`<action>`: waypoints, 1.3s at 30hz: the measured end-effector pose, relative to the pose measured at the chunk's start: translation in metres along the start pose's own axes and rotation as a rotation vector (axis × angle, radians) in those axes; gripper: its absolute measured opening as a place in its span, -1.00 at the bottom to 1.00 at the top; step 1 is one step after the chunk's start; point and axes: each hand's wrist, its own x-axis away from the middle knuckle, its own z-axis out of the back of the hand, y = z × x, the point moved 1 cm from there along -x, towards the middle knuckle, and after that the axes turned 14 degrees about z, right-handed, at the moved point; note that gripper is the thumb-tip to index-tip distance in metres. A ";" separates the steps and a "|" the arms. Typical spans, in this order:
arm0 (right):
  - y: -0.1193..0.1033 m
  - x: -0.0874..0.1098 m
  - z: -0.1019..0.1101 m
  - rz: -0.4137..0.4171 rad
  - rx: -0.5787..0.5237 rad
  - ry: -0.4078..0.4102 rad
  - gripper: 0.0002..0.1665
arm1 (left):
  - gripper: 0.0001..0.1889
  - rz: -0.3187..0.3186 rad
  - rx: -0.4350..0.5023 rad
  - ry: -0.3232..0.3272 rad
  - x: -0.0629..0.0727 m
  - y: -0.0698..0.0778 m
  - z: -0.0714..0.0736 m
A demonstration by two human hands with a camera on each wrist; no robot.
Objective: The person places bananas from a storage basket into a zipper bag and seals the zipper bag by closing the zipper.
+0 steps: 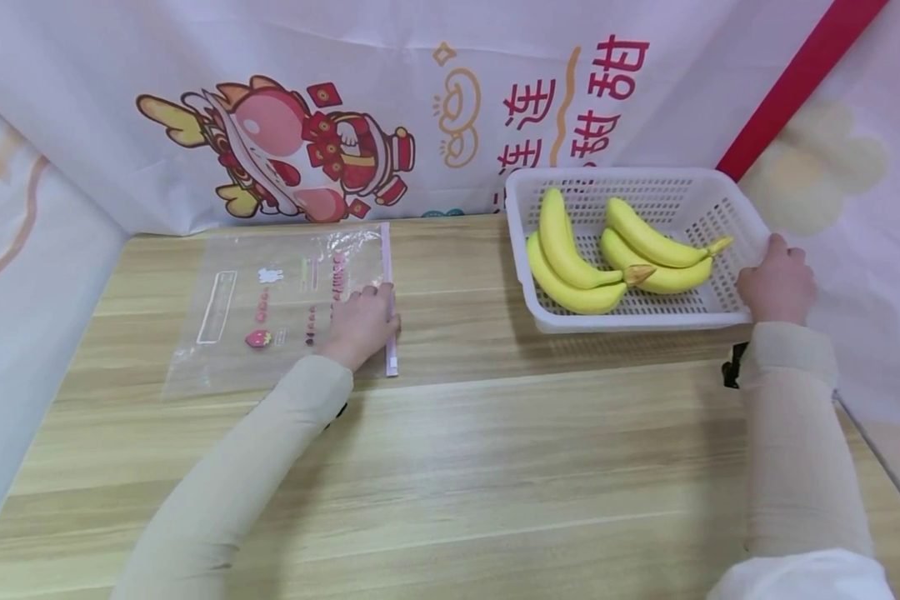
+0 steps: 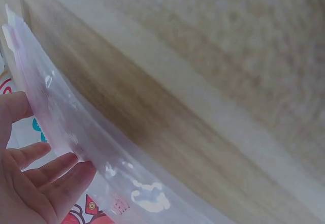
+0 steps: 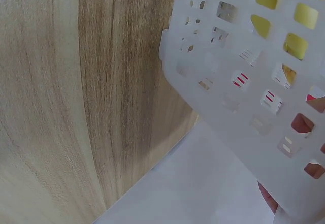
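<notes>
A clear zip bag [image 1: 232,367] with a pink strip along its opening lies flat on the left of the table. My left hand [image 1: 360,325] touches it near that strip. In the left wrist view, the thumb stands apart from the loosely bent fingers [image 2: 61,176], which rest against the plastic. On the right, a white perforated basket [image 1: 648,320] holds two bunches of yellow bananas [image 1: 570,287]. My right hand [image 1: 778,282] grips its right end at the rim. The right wrist view shows the basket's wall [image 3: 223,71], with fingers partly visible through its holes.
The wood-grain table [image 1: 525,467] carries both bag and basket. A white printed cloth [image 1: 435,108] hangs right behind them. More pale cloth [image 1: 881,292] rises at the right edge and at the left side [image 1: 30,275].
</notes>
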 end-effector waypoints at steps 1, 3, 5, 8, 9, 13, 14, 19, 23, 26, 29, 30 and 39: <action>0.000 0.000 0.000 0.001 0.000 0.000 -0.18 | -0.43 -0.003 0.002 0.002 0.000 0.000 0.000; 0.000 -0.001 0.000 0.004 -0.005 0.002 -0.18 | -0.43 -0.010 0.004 0.004 0.000 -0.001 -0.001; 0.000 0.000 0.001 0.002 -0.013 0.001 -0.18 | -0.45 -0.020 -0.002 0.007 0.000 -0.001 -0.001; 0.000 0.000 0.001 0.002 -0.019 0.003 -0.18 | -0.47 -0.029 -0.004 0.000 0.000 0.000 -0.001; 0.000 0.000 0.001 0.001 -0.020 0.003 -0.18 | -0.48 -0.030 -0.003 -0.001 0.001 0.000 -0.001; -0.001 0.002 0.002 0.003 -0.027 0.000 -0.18 | -0.49 -0.030 -0.003 -0.010 0.003 0.000 -0.001; -0.002 0.002 0.002 0.003 -0.027 -0.001 -0.18 | -0.49 -0.030 -0.005 -0.010 0.003 0.000 -0.001; -0.002 0.003 0.002 0.001 -0.023 -0.002 -0.18 | -0.50 -0.028 -0.027 -0.002 0.004 -0.002 -0.001; -0.001 0.002 0.001 0.004 -0.015 -0.004 -0.18 | -0.49 -0.022 -0.024 -0.011 0.003 -0.002 -0.001; 0.000 0.001 0.001 -0.001 -0.021 -0.005 -0.17 | -0.44 -0.019 -0.020 -0.020 0.001 -0.002 -0.001; 0.001 0.000 0.000 -0.005 -0.029 -0.004 -0.17 | -0.41 -0.013 -0.018 -0.025 0.001 -0.001 -0.001; 0.002 0.000 0.000 -0.006 -0.032 -0.004 -0.17 | -0.40 -0.010 -0.019 -0.026 0.001 -0.001 -0.001; 0.003 -0.002 -0.001 -0.002 -0.036 0.001 -0.17 | -0.20 0.057 -0.017 -0.050 0.005 -0.003 0.004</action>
